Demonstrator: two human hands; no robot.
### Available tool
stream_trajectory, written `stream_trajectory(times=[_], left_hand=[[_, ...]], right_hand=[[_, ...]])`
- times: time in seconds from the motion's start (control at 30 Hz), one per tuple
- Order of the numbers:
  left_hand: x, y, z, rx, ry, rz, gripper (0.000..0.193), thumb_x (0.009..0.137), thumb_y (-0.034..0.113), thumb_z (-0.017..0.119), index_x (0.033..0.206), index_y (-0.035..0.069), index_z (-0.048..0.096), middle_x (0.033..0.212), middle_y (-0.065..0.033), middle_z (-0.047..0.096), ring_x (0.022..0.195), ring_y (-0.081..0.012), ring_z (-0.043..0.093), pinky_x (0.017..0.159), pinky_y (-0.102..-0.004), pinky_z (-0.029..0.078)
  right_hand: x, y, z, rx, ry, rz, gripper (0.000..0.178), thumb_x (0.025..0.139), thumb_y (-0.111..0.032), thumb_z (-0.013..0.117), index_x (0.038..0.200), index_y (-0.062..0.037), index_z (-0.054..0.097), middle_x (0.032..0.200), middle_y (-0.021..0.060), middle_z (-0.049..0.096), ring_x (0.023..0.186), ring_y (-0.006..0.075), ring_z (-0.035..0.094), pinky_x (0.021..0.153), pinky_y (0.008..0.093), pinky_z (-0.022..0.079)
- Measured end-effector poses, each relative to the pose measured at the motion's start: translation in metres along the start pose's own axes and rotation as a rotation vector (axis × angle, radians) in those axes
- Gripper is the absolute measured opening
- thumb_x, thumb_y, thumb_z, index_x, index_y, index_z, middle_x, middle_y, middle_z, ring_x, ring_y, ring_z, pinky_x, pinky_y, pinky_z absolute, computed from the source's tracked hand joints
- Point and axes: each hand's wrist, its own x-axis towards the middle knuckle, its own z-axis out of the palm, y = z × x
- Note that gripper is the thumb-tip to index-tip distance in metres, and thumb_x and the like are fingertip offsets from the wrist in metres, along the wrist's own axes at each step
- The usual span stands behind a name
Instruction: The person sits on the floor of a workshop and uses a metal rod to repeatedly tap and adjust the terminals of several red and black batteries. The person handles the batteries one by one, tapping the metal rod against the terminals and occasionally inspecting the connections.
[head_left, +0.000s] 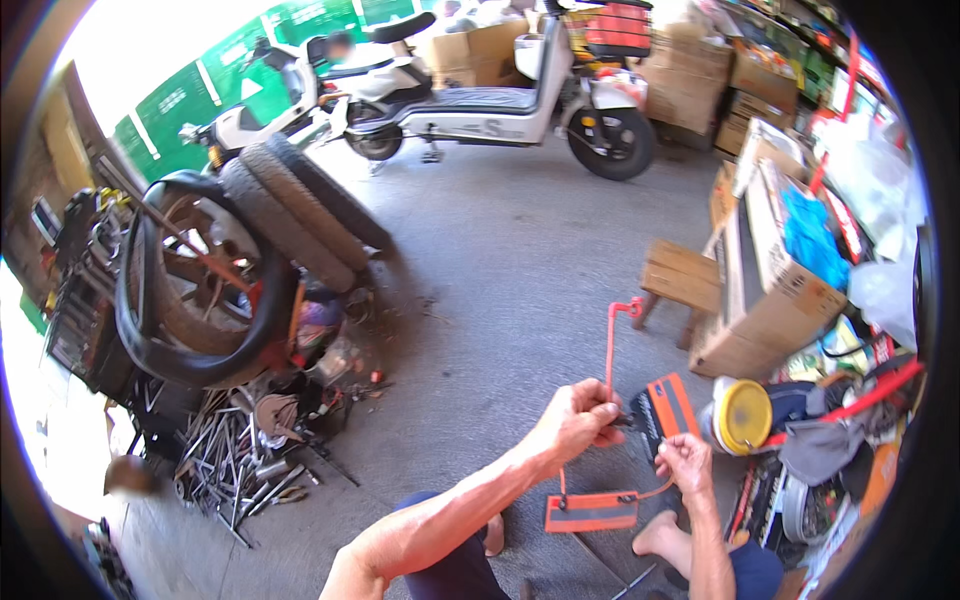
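My left hand [585,412] is closed around a red cable [611,350], whose upper end sticks up and bends to a hook over the floor. Just right of it an orange-and-black battery-like block [673,405] stands tilted between my hands. My right hand [685,461] is pinched at that block's lower edge, with a thin orange wire [655,491] running to its fingers. The wire comes from a second orange-and-grey block [591,513] lying on the floor below. Another thin lead rises from that block toward my left hand.
Piled metal tools [240,450] and worn tyres [300,205] lie on the left. A wooden stool [680,275], a long cardboard box [765,320] and a yellow-lidded tub [742,415] stand on the right. A white electric scooter [490,115] is parked at the back.
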Motion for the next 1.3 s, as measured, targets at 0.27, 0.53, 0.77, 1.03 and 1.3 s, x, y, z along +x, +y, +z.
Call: stream_trajectory(times=[0.27,0.53,0.77,1.03,1.3], left_hand=[[0.004,-0.011,0.034,0.086,-0.116,0.068,0.013,0.095,0.012,0.062,0.103,0.001,0.061,0.089,-0.0098,0.067,0.078,-0.0173,0.070,0.069,-0.0275,0.058],[0.011,-0.013,0.051,0.108,-0.171,0.021,0.013,0.097,0.009,0.057,0.105,0.000,0.061,0.095,-0.0101,0.067,0.081,-0.0179,0.070,0.072,-0.0278,0.059],[0.013,-0.011,0.059,0.173,-0.174,0.060,0.016,0.098,0.008,0.056,0.109,-0.002,0.062,0.099,-0.0102,0.068,0.082,-0.0156,0.069,0.074,-0.0275,0.058],[0.009,-0.010,0.057,0.231,-0.176,0.118,0.015,0.098,0.006,0.055,0.109,-0.001,0.062,0.099,-0.0091,0.068,0.083,-0.0142,0.069,0.075,-0.0274,0.057],[0.006,-0.012,0.050,0.221,-0.192,0.148,0.014,0.098,0.005,0.055,0.109,-0.001,0.063,0.100,-0.0096,0.068,0.084,-0.0137,0.068,0.078,-0.0279,0.058]], right_hand=[[-0.069,-0.120,-0.043,0.235,-0.220,0.018,0.021,0.091,-0.007,0.065,0.109,0.0055,0.062,0.091,0.0135,0.070,0.073,0.0167,0.068,0.069,0.0272,0.055],[-0.077,-0.143,-0.009,0.196,-0.199,-0.149,0.019,0.091,-0.005,0.067,0.104,0.0075,0.062,0.090,0.0123,0.071,0.082,0.0176,0.072,0.070,0.0245,0.058],[-0.073,-0.139,-0.002,-0.027,-0.051,-0.328,0.009,0.087,-0.003,0.070,0.095,0.0010,0.071,0.087,0.0040,0.070,0.065,0.0075,0.063,0.059,0.0206,0.051],[-0.069,-0.139,0.005,-0.079,-0.031,-0.157,0.014,0.084,-0.002,0.073,0.096,0.0047,0.071,0.079,0.0059,0.070,0.064,0.0082,0.064,0.058,0.0218,0.054],[-0.068,-0.131,0.008,-0.039,-0.053,-0.183,0.012,0.084,-0.002,0.074,0.094,0.0031,0.072,0.082,0.0060,0.070,0.066,0.0090,0.064,0.060,0.0216,0.054]])
